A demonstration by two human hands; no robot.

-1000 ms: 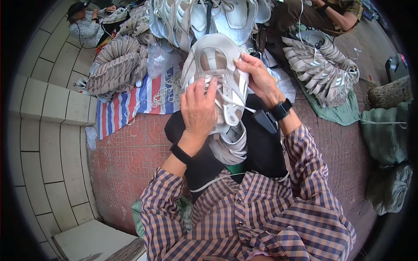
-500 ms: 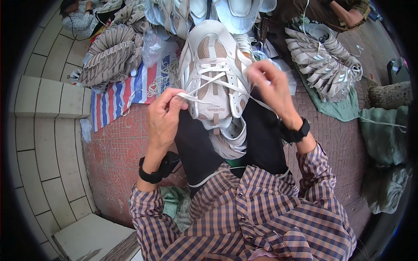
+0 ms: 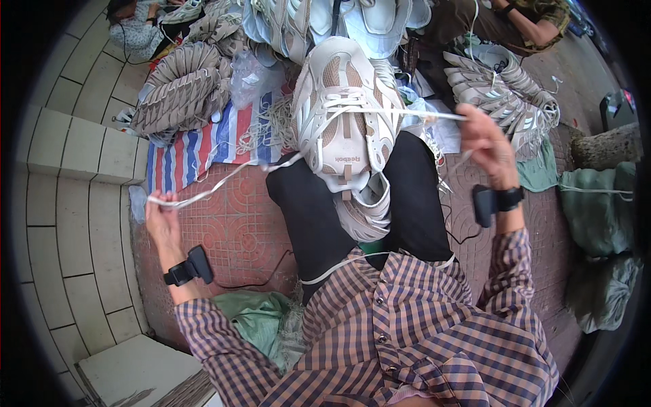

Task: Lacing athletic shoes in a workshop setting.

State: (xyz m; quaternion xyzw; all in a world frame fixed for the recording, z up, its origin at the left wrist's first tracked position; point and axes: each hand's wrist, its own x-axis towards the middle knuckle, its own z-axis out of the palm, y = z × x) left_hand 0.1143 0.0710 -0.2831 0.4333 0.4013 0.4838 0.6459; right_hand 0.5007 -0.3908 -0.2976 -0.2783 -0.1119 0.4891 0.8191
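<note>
A beige and white shoe upper lies between my knees, its tongue toward me and its toe pointing away. My left hand, far out to the left, pinches one end of the white shoelace. That end runs slackly back to the shoe's left side. Off to the right, my right hand is closed on the other end, which stretches straight and taut from the lace holes. The lace crosses the tongue near the toe end. More nested uppers sit beneath this one, nearer my lap.
Bundles of nested uppers lie at the left and right. Loose white laces rest on a striped sheet. Green sacks stand at the right. Two other people sit at the far side. A tiled wall borders the left.
Both hands have moved apart from beside the shoe, the left out and toward me, the right outward. The lace now extends to both sides, pulled straight on the right.
</note>
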